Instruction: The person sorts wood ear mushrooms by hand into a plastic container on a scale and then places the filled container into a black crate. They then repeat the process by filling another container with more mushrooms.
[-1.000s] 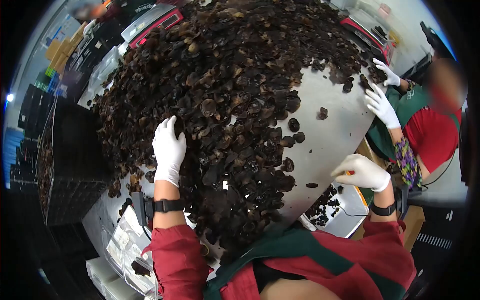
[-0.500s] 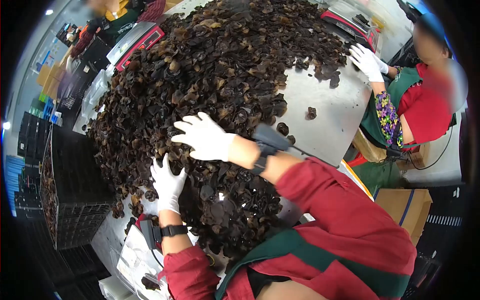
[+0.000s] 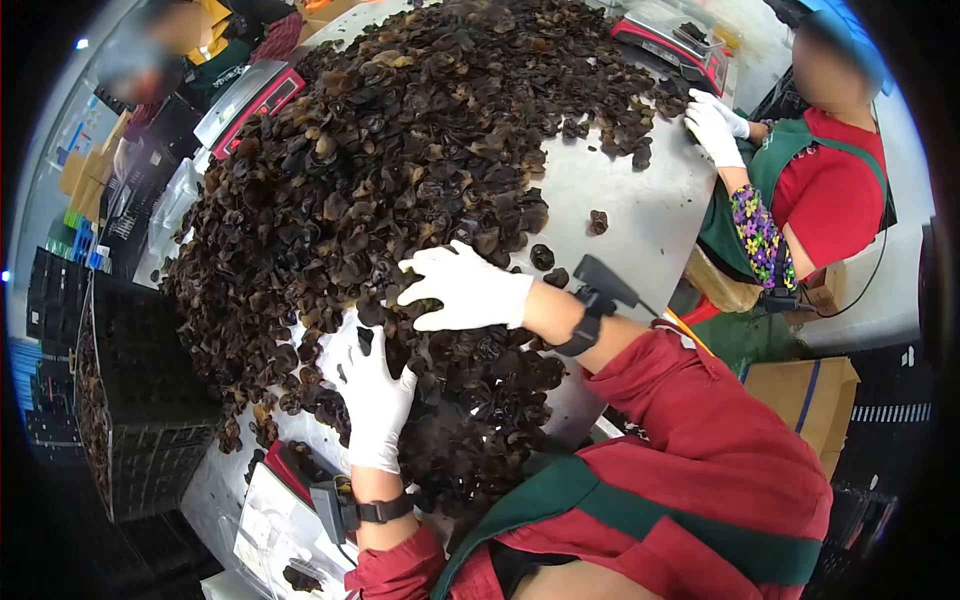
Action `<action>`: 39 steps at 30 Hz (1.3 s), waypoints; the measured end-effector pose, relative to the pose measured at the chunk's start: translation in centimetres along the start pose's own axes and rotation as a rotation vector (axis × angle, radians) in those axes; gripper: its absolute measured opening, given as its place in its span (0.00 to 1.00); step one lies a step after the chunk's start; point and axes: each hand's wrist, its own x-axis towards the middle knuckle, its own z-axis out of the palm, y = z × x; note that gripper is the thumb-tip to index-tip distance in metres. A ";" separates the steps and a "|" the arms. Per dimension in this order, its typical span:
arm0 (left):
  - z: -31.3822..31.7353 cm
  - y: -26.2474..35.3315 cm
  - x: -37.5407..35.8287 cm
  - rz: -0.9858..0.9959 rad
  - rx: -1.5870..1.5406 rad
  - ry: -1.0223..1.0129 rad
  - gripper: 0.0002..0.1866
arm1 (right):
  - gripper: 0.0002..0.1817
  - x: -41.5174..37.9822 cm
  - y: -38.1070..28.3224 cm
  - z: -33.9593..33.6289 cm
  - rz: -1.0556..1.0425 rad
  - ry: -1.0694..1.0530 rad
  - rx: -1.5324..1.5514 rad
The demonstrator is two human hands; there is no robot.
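A big heap of dark dried mushrooms (image 3: 400,170) covers most of a steel table (image 3: 640,210). My left hand (image 3: 375,395), in a white glove, lies flat with fingers spread on the near edge of the heap. My right hand (image 3: 465,288), also gloved, reaches across from the right and rests palm down on the mushrooms just above the left hand. Neither hand visibly grips anything. Both wrists carry black bands with small devices.
A co-worker in a red shirt and green apron at the right has gloved hands (image 3: 712,125) on the heap's far edge. Red scales (image 3: 250,100) (image 3: 670,35) stand at the table's back. A black crate (image 3: 130,400) is at left, a cardboard box (image 3: 805,395) at right.
My right hand came from the table's right edge across onto the heap, then drew nearer. My left hand slid down toward me along the heap's near edge.
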 end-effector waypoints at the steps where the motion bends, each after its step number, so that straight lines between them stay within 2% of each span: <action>1: -0.2 0.4 -0.3 0.035 0.030 0.031 0.39 | 0.21 -0.3 0.5 -1.1 -0.039 0.049 0.160; 2: -0.4 1.0 -0.7 0.065 0.040 0.096 0.32 | 0.20 -0.2 1.4 -1.9 -0.060 0.105 0.245; 3: -0.5 1.5 -1.2 0.068 0.040 0.096 0.32 | 0.19 0.0 2.4 -2.7 -0.084 0.160 0.330; 4: -0.6 1.9 -1.7 0.087 0.068 0.131 0.30 | 0.18 0.3 3.4 -3.5 -0.107 0.285 0.237; 5: -0.8 2.3 -2.1 0.106 0.096 0.167 0.27 | 0.17 0.7 4.3 -3.9 -0.009 0.413 0.283; 7: -1.0 3.2 -3.0 0.088 0.078 0.176 0.24 | 0.17 1.5 6.7 -4.3 0.297 0.598 0.113; 9: -1.1 3.8 -3.8 0.099 0.159 0.242 0.25 | 0.18 2.6 8.7 -4.4 0.585 0.534 -0.121; 10: -1.4 4.2 -4.0 0.102 0.168 0.233 0.24 | 0.19 3.0 9.5 -4.2 0.652 0.372 -0.152; 11: -1.4 4.1 -4.0 0.113 0.173 0.235 0.24 | 0.18 3.4 10.8 -3.0 0.645 0.298 -0.141; 15: -0.7 3.0 -3.7 0.110 0.113 0.302 0.23 | 0.09 2.3 8.9 -1.4 0.427 0.439 -0.098; 18: 0.0 2.1 -2.6 0.109 0.078 0.302 0.21 | 0.08 0.6 8.1 -1.1 0.171 0.668 -0.022; 19: 0.0 1.9 -2.1 0.081 0.054 0.279 0.20 | 0.08 0.1 8.1 -1.3 0.176 0.669 -0.021; 22: 0.5 1.2 -0.6 0.060 0.013 0.293 0.20 | 0.13 -1.6 7.9 -2.4 0.154 0.805 0.178; 23: 0.7 1.1 -0.3 0.063 -0.005 0.332 0.19 | 0.12 -2.4 8.0 -2.9 0.229 0.785 0.350; 25: 0.3 1.3 -0.2 0.047 -0.036 0.318 0.18 | 0.09 -3.8 10.4 -3.5 0.233 0.689 0.891; 26: -0.3 1.6 -0.5 0.093 -0.051 0.327 0.17 | 0.11 -4.7 11.2 -4.4 0.261 0.640 0.847; 27: -0.8 2.0 -0.7 0.139 -0.065 0.338 0.16 | 0.12 -5.4 12.2 -5.1 0.383 0.567 1.021; 29: -1.1 2.7 -1.5 0.113 -0.053 0.315 0.15 | 0.14 -5.4 14.0 -5.0 0.189 0.620 1.464; 30: -1.2 3.0 -2.1 0.085 -0.043 0.289 0.14 | 0.14 -5.5 13.7 -5.6 0.188 0.620 1.464; 32: -1.3 3.6 -3.2 0.079 -0.076 0.299 0.13 | 0.14 -5.7 12.9 -7.3 0.508 0.711 1.536; 33: -1.3 4.0 -3.8 0.074 -0.109 0.309 0.13 | 0.14 -5.3 13.3 -7.4 0.510 0.710 1.538; 35: -1.9 5.0 -5.2 0.051 -0.079 0.309 0.11 | 0.15 -3.7 15.2 -8.1 0.709 0.605 0.919; 36: -2.3 5.4 -5.9 0.038 -0.076 0.284 0.10 | 0.16 -2.9 16.8 -7.2 0.595 0.595 0.775; 37: -2.5 5.6 -6.6 0.025 -0.072 0.259 0.09 | 0.16 -2.4 18.2 -6.3 0.596 0.591 0.779; 39: -2.5 5.7 -7.8 -0.022 -0.068 0.216 0.11 | 0.20 -0.8 18.0 -5.8 0.609 0.525 0.044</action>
